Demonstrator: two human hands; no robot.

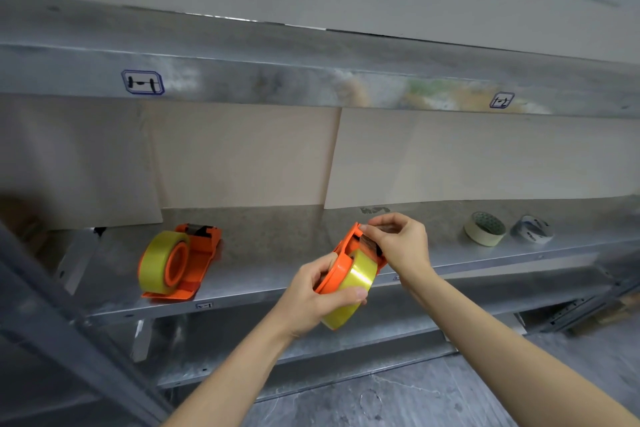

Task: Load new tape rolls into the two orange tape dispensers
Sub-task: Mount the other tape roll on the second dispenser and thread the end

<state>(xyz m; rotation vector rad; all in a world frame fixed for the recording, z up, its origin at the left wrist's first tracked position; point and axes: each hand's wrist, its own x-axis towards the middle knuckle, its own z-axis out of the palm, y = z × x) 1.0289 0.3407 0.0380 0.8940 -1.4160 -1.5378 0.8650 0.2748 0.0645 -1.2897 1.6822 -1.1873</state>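
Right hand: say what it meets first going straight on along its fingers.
The orange plastic tape dispenser in the left hand; the right hand seems to pinch its top end now.

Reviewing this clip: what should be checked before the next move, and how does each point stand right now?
1. Yellowish clear tape roll seated in the hand-held orange plastic dispenser: ok.
2. Left hand has a secure grip, fingers curled round dispenser and roll: ok.
3. Right hand pinches the dispenser's cutter end: ok.
4. Tape end threaded through the cutter: cannot tell, the fingers hide it.
5. Second orange dispenser lies on the grey metal shelf with its own yellowish roll mounted: ok.
6. Beige tape roll and white tape roll sit apart from both hands: ok.
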